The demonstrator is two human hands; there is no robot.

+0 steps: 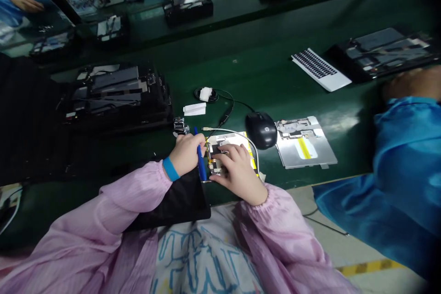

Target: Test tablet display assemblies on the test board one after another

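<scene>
My left hand (187,152), a blue band at its wrist, is closed around a slim blue stick-like tool (200,165). The tool stands at the left edge of an opened tablet-like assembly (232,138) with a circuit board and yellow strips. Over that board lies my right hand (239,170), thumb and fingers apart, fingertips touching it. The palm hides part of the board. Around the assembly's right side curves a white cable (255,147). Below my left hand is a dark flat panel (186,200) near the table edge.
A black mouse (262,130) and a silver metal-backed assembly (308,147) lie to the right. Stacked device parts (117,89) stand on the left. Farther off is a keyboard sheet (320,70). A co-worker's blue sleeve (406,142) is at right; more people work across the table.
</scene>
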